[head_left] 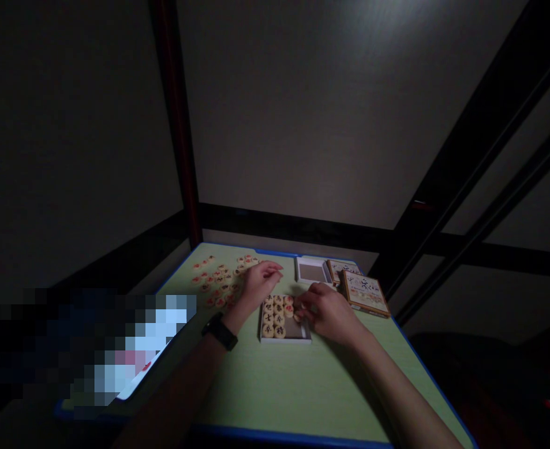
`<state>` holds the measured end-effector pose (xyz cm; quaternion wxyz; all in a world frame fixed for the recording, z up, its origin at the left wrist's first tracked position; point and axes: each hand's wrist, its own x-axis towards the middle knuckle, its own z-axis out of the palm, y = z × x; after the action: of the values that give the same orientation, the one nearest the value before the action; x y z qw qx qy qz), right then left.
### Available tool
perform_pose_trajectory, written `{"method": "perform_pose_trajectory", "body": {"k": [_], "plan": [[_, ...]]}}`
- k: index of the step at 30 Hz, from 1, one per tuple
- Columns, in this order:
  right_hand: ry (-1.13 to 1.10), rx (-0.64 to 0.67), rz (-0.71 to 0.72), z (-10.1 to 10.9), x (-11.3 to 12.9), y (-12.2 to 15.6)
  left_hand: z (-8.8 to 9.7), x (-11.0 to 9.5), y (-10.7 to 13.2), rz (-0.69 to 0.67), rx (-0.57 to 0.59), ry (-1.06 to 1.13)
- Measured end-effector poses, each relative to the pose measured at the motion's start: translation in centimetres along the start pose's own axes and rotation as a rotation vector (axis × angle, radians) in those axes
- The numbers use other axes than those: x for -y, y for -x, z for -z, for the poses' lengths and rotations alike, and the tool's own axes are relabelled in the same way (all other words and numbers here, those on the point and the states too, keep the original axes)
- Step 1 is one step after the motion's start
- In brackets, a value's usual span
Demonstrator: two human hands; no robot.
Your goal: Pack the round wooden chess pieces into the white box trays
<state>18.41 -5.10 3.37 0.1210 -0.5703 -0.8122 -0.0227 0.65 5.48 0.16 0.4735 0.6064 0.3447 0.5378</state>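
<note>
A shallow white box [303,337] lies in the middle of the green table [275,386], partly filled with round cream game discs with black marks [275,315]. My right hand [328,312] sits at the box's right edge with its fingers pinched on one disc [297,316] just over the box. My left hand [259,280], with a black watch on its wrist, rests behind the box beside several loose discs with red marks [216,280], fingers curled loosely; nothing shows in them.
A second white tray [313,271] and two printed box lids [363,293] lie at the table's back right. A blurred-out patch covers something at the table's left front. Dark frame bars rise behind the table. The table has a blue rim.
</note>
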Motion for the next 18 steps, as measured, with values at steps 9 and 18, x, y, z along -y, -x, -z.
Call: {"method": "perform_pose_trajectory", "body": {"k": [9, 18], "plan": [[0.198, 0.155, -0.078, -0.4, 1.9, -0.1, -0.2, 0.3, -0.1, -0.005, 0.011, -0.005], [0.259, 0.121, -0.101, -0.7, 1.9, -0.4, -0.4, -0.1, 0.2, 0.009, 0.009, 0.009]]}}
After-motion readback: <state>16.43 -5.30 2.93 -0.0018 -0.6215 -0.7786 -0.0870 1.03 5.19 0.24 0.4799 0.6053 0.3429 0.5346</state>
